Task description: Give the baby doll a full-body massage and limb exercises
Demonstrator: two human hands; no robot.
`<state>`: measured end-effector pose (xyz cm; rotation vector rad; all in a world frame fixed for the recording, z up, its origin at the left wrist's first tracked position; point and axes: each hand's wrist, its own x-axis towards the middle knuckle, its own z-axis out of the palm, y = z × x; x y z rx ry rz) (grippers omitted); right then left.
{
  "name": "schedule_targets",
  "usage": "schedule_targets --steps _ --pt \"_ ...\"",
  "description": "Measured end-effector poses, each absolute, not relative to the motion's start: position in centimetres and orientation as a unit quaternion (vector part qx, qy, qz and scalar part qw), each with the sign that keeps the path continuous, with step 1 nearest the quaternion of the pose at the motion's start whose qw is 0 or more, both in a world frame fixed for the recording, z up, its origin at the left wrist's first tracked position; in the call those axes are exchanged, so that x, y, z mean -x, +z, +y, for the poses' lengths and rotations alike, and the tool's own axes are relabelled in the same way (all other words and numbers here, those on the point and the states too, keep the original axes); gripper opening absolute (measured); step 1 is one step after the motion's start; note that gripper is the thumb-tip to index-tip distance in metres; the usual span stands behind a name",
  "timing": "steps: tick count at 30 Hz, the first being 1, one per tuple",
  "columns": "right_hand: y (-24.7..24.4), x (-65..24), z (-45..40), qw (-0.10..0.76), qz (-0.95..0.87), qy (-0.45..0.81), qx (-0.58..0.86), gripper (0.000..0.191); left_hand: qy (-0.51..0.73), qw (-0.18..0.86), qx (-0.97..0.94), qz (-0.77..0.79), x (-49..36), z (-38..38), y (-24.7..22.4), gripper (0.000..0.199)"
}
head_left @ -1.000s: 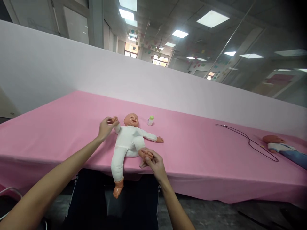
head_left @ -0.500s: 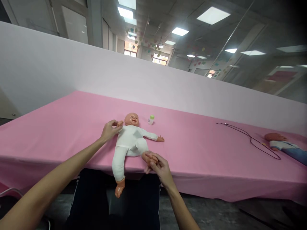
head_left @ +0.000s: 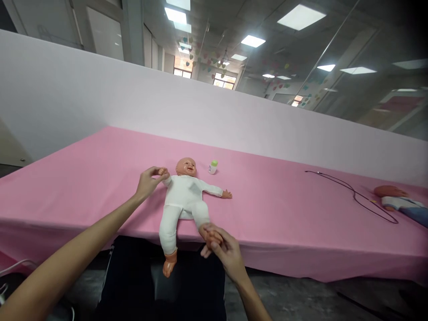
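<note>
At the table edge (head_left: 284, 245), the doll's held leg (head_left: 201, 213) has straightened.

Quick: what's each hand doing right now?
Left hand: closed, holding the white-suited plastic baby doll by one hand.
Right hand: closed around its bare orange foot.
</note>
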<state>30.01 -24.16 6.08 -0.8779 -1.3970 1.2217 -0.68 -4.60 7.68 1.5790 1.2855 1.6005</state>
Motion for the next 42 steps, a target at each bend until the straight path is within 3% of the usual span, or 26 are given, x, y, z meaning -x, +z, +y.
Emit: schedule_targets --steps 4,11,18,22,28,33,37,42 --pt "8.3 -26.9 -18.6 0.495 -0.596 0.514 0.369 0.049 0.591 0.254 -0.611 0.461 -3.3 -1.4 8.4 0.029" --pt "7.2 -23.6 -12.9 0.529 -0.550 0.513 0.392 0.057 0.458 0.190 -0.696 0.519 -6.9 -0.4 6.5 0.029" --pt "9.1 -29.1 -19.7 0.504 -0.579 0.523 0.370 0.043 0.569 0.263 -0.609 0.486 -1.2 -1.4 7.6 0.028" --pt "5.9 -31.9 -25.2 0.479 -0.590 0.545 0.354 0.033 0.578 0.279 -0.542 0.542 3.0 -4.1 6.5 0.034" --pt "0.6 -31.8 -28.2 0.488 -0.577 0.543 0.366 0.034 0.592 0.299 -0.517 0.541 4.6 -7.3 5.0 0.032" --pt "4.9 -30.2 -24.5 0.537 -0.575 0.505 0.356 0.040 0.607 0.262 -0.563 0.495 1.6 -5.2 7.4 0.028" --pt "8.6 -27.4 -19.0 0.492 -0.596 0.516 0.370 0.045 0.539 0.237 -0.647 0.484 -2.6 -2.4 8.9 0.026" --pt "7.7 -24.4 -13.2 0.507 -0.579 0.510 0.384 0.053 0.410 0.129 -0.698 0.573 -6.3 -0.3 8.0 0.031"
